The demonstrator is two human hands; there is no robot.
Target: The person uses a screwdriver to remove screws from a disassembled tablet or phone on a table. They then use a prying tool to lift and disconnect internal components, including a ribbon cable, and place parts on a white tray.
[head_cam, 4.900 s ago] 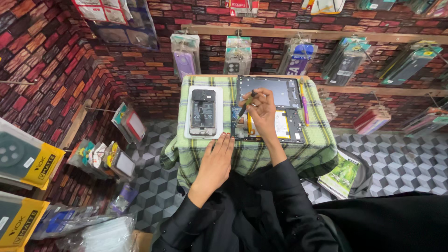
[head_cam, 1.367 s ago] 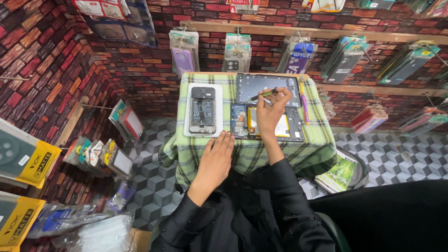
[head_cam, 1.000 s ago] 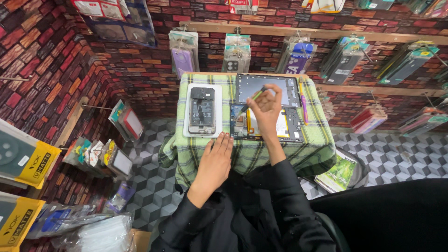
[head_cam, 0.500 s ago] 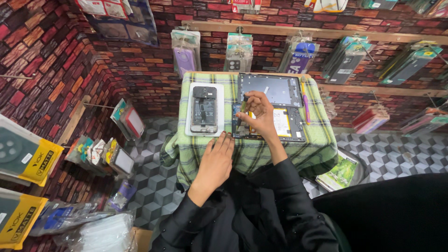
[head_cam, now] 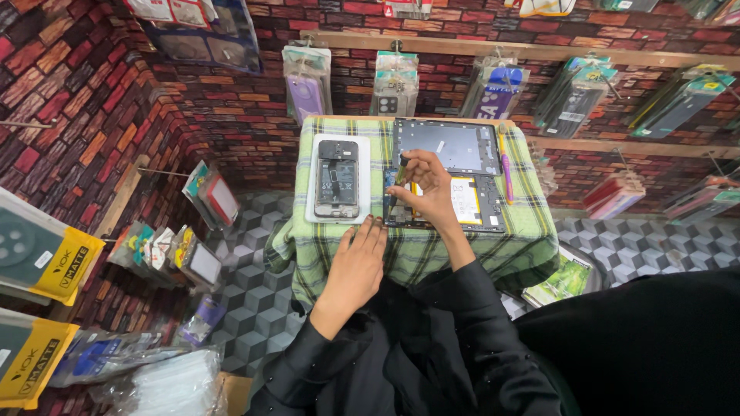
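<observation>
An opened tablet (head_cam: 478, 202) lies on a small table with a green checked cloth (head_cam: 532, 235), its inner parts and pale battery showing. The dark back cover (head_cam: 451, 146) lies just beyond it. My right hand (head_cam: 424, 191) grips a thin screwdriver (head_cam: 398, 176) and holds its tip down at the tablet's left edge. My left hand (head_cam: 356, 258) rests flat on the cloth at the near left corner of the tablet, fingers apart. An opened phone (head_cam: 338, 179) lies on a white pad (head_cam: 311, 208) to the left.
A pink and yellow tool (head_cam: 505, 158) lies along the tablet's right side. Packaged phone cases (head_cam: 305, 77) hang on the brick wall behind. More packets (head_cam: 204, 196) hang at the left, with boxes (head_cam: 46, 262) near me. A magazine (head_cam: 563, 279) lies on the patterned floor.
My right hand has come down from over the back cover to the tablet's left edge, with the screwdriver now pointing down. My left hand has stayed put.
</observation>
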